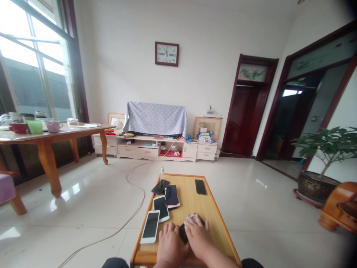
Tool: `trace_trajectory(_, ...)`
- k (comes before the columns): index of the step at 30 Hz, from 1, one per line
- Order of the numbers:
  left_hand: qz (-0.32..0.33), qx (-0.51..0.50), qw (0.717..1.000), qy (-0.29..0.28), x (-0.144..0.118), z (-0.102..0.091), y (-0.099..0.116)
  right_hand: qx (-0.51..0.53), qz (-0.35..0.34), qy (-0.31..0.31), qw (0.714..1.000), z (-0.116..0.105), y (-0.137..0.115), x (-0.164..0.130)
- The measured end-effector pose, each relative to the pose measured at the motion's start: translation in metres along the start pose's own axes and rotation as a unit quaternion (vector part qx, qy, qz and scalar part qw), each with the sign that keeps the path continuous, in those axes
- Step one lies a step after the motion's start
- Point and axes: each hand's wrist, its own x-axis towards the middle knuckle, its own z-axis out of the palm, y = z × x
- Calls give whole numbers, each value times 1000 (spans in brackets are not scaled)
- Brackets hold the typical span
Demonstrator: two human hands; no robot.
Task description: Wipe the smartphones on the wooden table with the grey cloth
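Both hands lay on a dark phone on the tabletop: left hand pinning it, right hand in a closed grip on a cloth. Hard rubbing could probably push it leftward into the white phone.

Wall clock: dial numerals partly legible, "12" at top, "2" at upper right, "7 6 5" along the bottom edge. Boxes on the TV cabinet: print too small to read. No other text legible.
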Motion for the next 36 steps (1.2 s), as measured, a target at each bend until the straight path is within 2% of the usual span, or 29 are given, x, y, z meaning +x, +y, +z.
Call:
trace_trajectory(2, -2, -2, 1000, -3, 0, -1, 0, 14, -57, -17, 998, 2, -3, -10)
trace_trajectory(3, -4, -2, 1000, -4, 0, -2, 0, 15, -62, -18, 998, 1, -2, -13)
trace_trajectory(4, -4, -2, 1000, -3, -1, -2, 1, 13, -48, -13, 999, 0, 0, -15)
trace_trajectory(7, -1, 0, 1000, 5, 0, 1, 2, 0, 53, 20, 998, -8, 9, -17)
trace_trajectory(9, 0, 1, 1000, 11, 0, 4, 2, 1, 77, 26, 997, -10, 10, -21)
trace_trajectory(14, 2, 3, 1000, 12, 1, 9, 0, 36, -50, -7, 998, -7, 4, -39)
trace_trajectory(16, 4, 9, 1000, 17, 1, 9, 0, 31, -24, 4, 999, -10, 9, -41)
trace_trajectory(19, 2, 16, 1000, 22, 1, 8, 2, 1, 74, 35, 997, -16, 18, -40)
trace_trajectory(21, -1, 18, 1000, 19, 1, 8, 3, -4, 97, 40, 994, -17, 19, -41)
trace_trajectory(26, 1, 13, 1000, 15, 1, 7, 4, 40, -13, -12, 999, -14, 8, -50)
trace_trajectory(27, 0, 15, 1000, 14, 1, 6, 4, 38, -10, -9, 999, -15, 9, -50)
trace_trajectory(31, -7, 24, 1000, 10, 0, 3, 6, 3, 90, 36, 995, -22, 21, -41)
trace_trajectory(32, -9, 24, 1000, 8, 0, 3, 7, 0, 97, 37, 995, -22, 22, -40)
trace_trajectory(36, -11, 13, 1000, -4, 0, -1, 7, 28, 10, -13, 999, -16, 11, -43)
